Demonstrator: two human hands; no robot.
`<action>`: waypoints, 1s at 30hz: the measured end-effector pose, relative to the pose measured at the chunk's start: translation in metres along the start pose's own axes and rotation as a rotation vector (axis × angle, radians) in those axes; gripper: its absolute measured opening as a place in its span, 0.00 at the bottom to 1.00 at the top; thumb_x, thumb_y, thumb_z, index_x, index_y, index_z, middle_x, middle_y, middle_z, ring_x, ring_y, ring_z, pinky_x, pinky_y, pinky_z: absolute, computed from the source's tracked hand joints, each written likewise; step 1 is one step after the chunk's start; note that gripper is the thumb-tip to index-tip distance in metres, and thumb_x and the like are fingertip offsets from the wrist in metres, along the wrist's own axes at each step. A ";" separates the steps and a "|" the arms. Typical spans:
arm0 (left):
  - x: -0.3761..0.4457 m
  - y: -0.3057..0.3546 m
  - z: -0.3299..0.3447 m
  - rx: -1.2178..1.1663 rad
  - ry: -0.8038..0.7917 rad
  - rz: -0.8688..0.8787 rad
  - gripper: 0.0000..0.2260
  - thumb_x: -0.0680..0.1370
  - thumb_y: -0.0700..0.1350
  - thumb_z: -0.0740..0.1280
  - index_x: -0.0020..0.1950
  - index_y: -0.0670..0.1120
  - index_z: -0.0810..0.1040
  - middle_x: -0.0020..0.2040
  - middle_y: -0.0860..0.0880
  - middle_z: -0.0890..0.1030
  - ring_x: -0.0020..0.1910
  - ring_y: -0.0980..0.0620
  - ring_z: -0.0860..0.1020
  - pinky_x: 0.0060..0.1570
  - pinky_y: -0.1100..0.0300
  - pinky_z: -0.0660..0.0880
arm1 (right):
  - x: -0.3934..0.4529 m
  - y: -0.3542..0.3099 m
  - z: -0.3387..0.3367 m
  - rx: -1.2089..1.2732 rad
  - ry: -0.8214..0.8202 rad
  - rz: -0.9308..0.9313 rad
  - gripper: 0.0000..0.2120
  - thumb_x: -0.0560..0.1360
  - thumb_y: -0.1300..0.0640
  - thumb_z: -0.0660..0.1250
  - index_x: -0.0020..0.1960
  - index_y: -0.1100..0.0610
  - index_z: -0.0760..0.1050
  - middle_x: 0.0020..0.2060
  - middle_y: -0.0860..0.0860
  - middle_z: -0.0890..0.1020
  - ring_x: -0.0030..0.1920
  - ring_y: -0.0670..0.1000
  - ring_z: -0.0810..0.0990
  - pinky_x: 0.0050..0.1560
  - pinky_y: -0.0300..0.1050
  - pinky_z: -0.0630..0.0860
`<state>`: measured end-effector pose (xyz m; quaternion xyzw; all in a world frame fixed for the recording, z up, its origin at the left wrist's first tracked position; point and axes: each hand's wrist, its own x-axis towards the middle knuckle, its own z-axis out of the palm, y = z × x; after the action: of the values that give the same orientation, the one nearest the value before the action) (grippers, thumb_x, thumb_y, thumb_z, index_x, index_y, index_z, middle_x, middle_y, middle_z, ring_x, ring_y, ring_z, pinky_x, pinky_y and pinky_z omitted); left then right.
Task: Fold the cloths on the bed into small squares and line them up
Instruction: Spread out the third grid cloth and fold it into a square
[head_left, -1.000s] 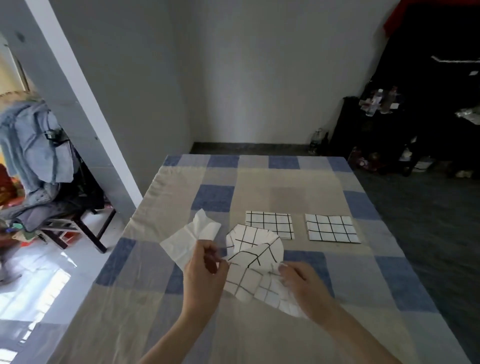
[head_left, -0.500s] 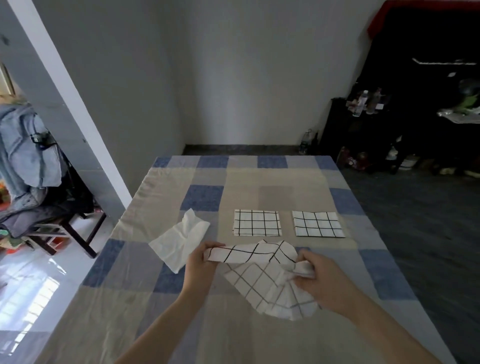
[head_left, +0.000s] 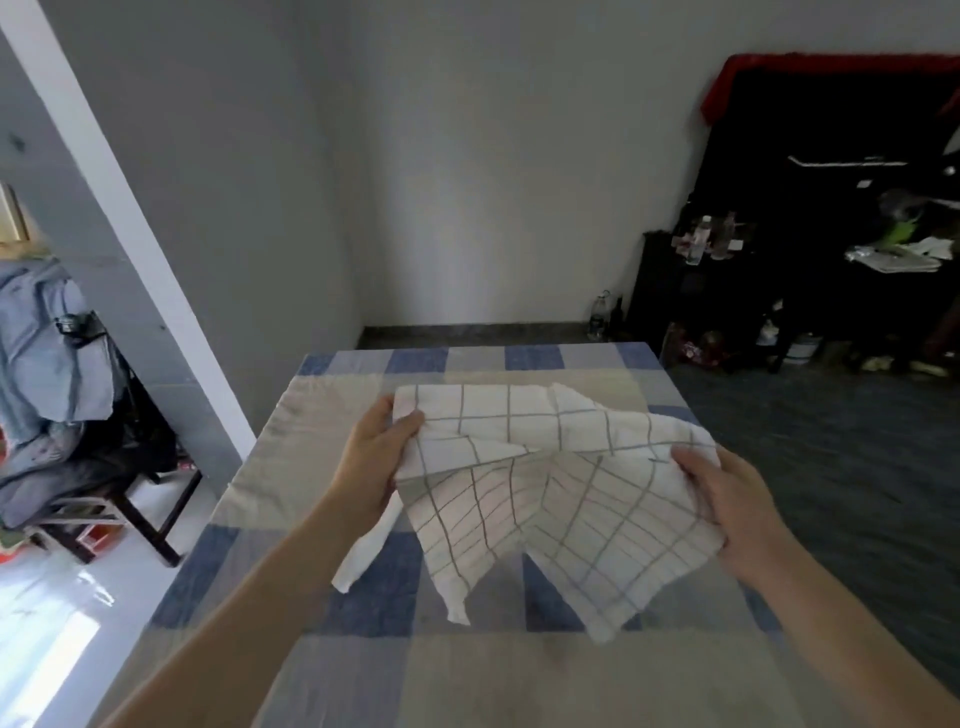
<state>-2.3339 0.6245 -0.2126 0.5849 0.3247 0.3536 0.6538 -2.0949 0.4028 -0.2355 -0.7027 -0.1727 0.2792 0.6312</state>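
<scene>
- The person is opening out a grid-patterned cloth (head_left: 550, 499) in the air above the bed (head_left: 332, 415); judging by its slack, creased shape, this is the spreading step that comes before any fold.
- The left hand (head_left: 371, 467) is pinching the cloth's upper left corner between thumb and fingers, its grip closed on the fabric.
- The right hand (head_left: 727, 499) is clutching the right edge, fingers curled round a bunched part of the cloth.
- The cloth is hanging between the two hands, its long axis running left to right across the view, with two loose corners pointing down toward the person.
- The top edge is sagging in the middle, not taut.
- A white strip (head_left: 363, 551) is showing below the left hand; whether it belongs to this cloth cannot be told.
- The next move probably calls for pulling the hands apart to flatten the cloth, then laying it on the bed.
</scene>
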 end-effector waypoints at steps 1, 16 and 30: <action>0.002 0.009 -0.002 -0.067 -0.094 -0.077 0.05 0.80 0.38 0.61 0.47 0.41 0.75 0.31 0.47 0.77 0.22 0.57 0.75 0.25 0.67 0.73 | 0.007 -0.002 -0.003 -0.030 0.043 -0.010 0.19 0.70 0.45 0.71 0.58 0.52 0.80 0.54 0.55 0.83 0.56 0.58 0.80 0.60 0.61 0.74; 0.051 -0.049 -0.059 0.284 -0.119 -0.395 0.14 0.79 0.44 0.64 0.34 0.47 0.67 0.28 0.48 0.65 0.24 0.53 0.64 0.27 0.63 0.66 | 0.041 -0.008 0.006 -0.155 -0.230 0.231 0.07 0.76 0.57 0.68 0.52 0.57 0.81 0.46 0.57 0.85 0.49 0.57 0.82 0.44 0.47 0.79; -0.057 -0.205 0.003 0.385 -0.200 -0.536 0.26 0.66 0.67 0.70 0.57 0.52 0.76 0.56 0.55 0.79 0.53 0.59 0.77 0.53 0.63 0.72 | 0.053 0.132 -0.018 0.079 0.085 0.377 0.32 0.74 0.33 0.60 0.65 0.57 0.74 0.57 0.65 0.80 0.53 0.62 0.79 0.52 0.58 0.77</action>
<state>-2.3449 0.5615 -0.4152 0.6232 0.4618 0.0424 0.6297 -2.0571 0.4014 -0.3742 -0.7084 -0.0004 0.3691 0.6016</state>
